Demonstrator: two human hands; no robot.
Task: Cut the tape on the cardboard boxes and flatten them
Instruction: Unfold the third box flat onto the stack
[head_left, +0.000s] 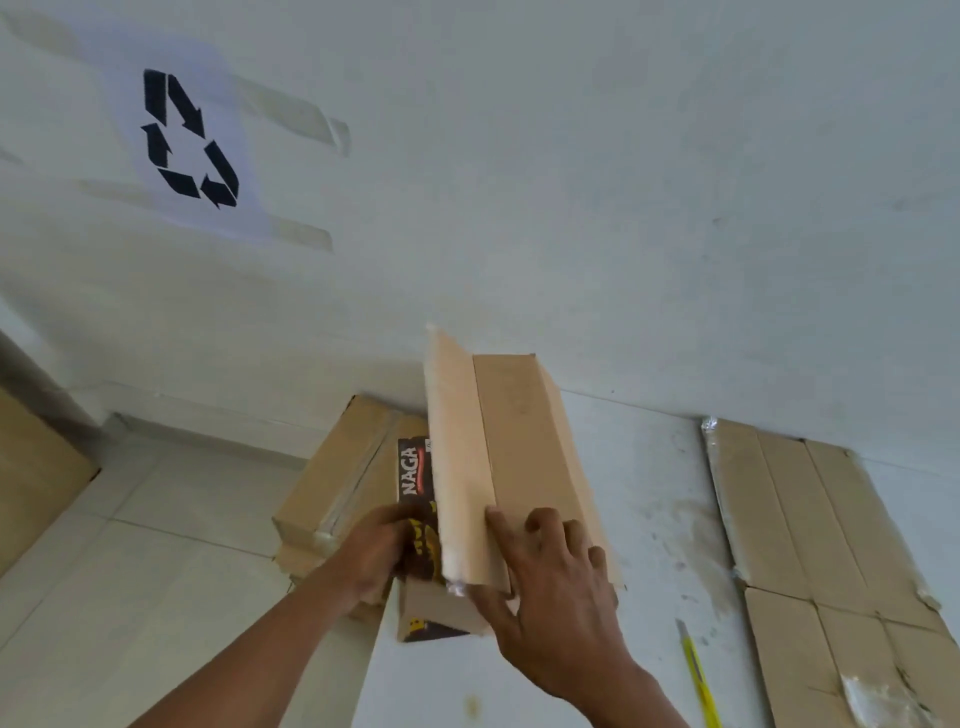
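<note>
As flaps stand open, both hands (374, 551) flat against box (524, 457)

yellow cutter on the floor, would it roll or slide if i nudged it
The cutter looks slim and flat-sided, so it would probably slide, not roll. It lies on a smooth pale floor, so a nudge may send it skidding. It likely feels light for its length.
</note>
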